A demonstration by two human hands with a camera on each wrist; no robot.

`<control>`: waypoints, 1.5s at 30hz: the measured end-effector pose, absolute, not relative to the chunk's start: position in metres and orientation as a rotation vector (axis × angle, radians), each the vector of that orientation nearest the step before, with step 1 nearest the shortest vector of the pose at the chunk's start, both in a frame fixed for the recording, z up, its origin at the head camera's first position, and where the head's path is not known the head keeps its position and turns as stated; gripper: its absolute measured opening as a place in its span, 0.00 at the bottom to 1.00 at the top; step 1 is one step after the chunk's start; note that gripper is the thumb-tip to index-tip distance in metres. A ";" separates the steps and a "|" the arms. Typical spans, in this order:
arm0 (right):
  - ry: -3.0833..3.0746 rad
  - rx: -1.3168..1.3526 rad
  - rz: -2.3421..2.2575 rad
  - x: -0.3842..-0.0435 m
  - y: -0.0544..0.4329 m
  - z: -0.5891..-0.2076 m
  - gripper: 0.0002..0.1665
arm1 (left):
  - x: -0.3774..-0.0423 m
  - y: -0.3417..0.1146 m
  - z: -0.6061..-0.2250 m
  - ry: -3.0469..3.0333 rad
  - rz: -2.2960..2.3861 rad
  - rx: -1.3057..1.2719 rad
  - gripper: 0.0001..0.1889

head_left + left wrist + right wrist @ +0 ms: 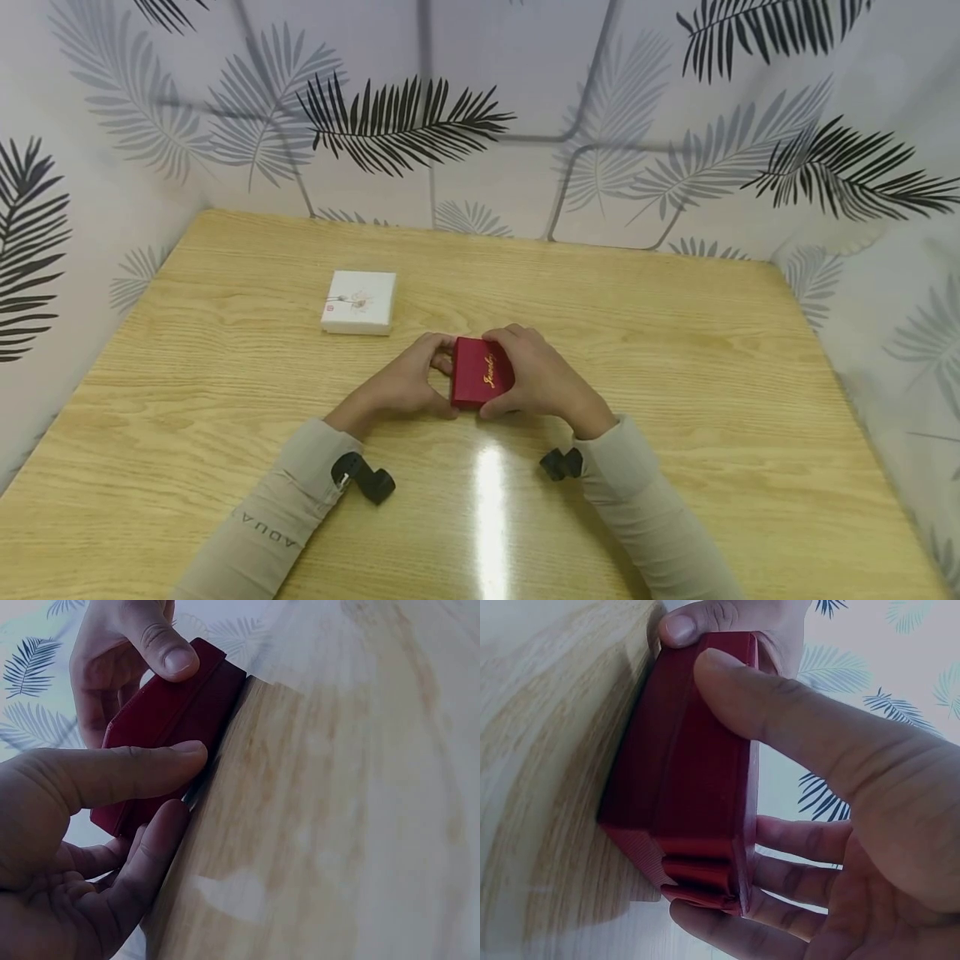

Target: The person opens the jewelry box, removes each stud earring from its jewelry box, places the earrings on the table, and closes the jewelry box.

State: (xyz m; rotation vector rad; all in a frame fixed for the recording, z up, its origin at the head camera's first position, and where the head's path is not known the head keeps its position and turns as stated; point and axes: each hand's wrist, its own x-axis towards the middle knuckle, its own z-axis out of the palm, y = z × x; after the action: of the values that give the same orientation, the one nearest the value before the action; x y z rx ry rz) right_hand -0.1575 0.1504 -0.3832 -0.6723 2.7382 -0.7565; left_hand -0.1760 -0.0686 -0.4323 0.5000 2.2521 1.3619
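Note:
A dark red jewelry box [471,379] with gold "Jewelry" lettering on its lid sits on the wooden table between both hands. From the left, my left hand [405,382] holds it, thumb low on the near side and fingers round toward the back. My right hand [542,375] grips the right part, its thumb [731,694] pressed on the lid's near side. In the right wrist view, a shiny red ribbon [697,881] shows on the box's end. The lid sits down on the base, with a seam between them. What is inside is hidden.
A white square box [362,300] with a floral print lies behind and left of the red box. The wooden table [675,350] reaches back to a leaf-patterned curtain [480,108]. Both wrists carry small black cameras [371,482].

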 end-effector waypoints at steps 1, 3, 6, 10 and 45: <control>2.737 -0.672 -0.759 -0.158 0.150 -0.383 0.57 | -0.176 -0.069 -0.432 2.251 1.360 0.499 0.48; 2.737 -0.671 -0.763 -0.158 0.150 -0.383 0.57 | -0.176 -0.069 -0.432 2.250 1.354 0.495 0.48; 2.737 -0.674 -0.765 -0.157 0.149 -0.382 0.56 | -0.176 -0.070 -0.431 2.252 1.346 0.488 0.48; 2.738 -0.677 -0.766 -0.157 0.149 -0.381 0.57 | -0.177 -0.071 -0.431 2.254 1.348 0.487 0.47; 2.749 -0.645 -0.741 -0.158 0.151 -0.388 0.56 | -0.176 -0.070 -0.433 2.224 1.384 0.463 0.47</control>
State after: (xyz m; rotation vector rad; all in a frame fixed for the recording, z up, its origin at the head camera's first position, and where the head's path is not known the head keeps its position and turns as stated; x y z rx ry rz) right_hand -0.1578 0.1506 -0.3883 -0.6453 2.7493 -0.7406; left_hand -0.1759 -0.0699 -0.4330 0.4633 2.2244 1.3836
